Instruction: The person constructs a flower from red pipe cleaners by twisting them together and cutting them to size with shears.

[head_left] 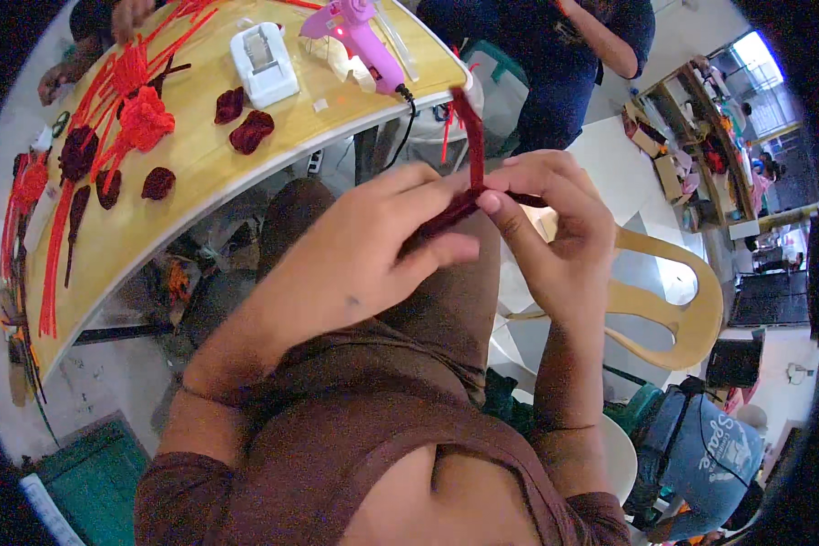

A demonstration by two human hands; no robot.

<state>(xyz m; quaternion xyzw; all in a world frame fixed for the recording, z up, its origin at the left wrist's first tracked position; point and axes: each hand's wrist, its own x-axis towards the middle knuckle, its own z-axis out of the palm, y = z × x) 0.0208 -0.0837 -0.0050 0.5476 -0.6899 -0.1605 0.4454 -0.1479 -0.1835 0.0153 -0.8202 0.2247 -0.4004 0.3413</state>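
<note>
A dark red fuzzy strip [476, 150], like bent pipe cleaners, is held over my lap. One end stands straight up. My right hand [560, 214] pinches it between thumb and forefinger at the bend. The lower part runs into my left hand [387, 223], whose fingers and thumb close around it; the part inside the palm is hidden. To the left, on the table [332, 105], lie several dark red fuzzy petal-like pieces, one of them a folded piece [251, 133]. Beside them are a bright red fuzzy flower [146, 123] and long red pipe cleaners [55, 264].
A pink glue gun [373, 55], its light glowing and its black cord [413, 114] hanging off the edge, lies near a white tape dispenser [264, 64]. Other people sit across the table. A yellow chair [669, 314] and a blue bag [701, 450] stand to my right.
</note>
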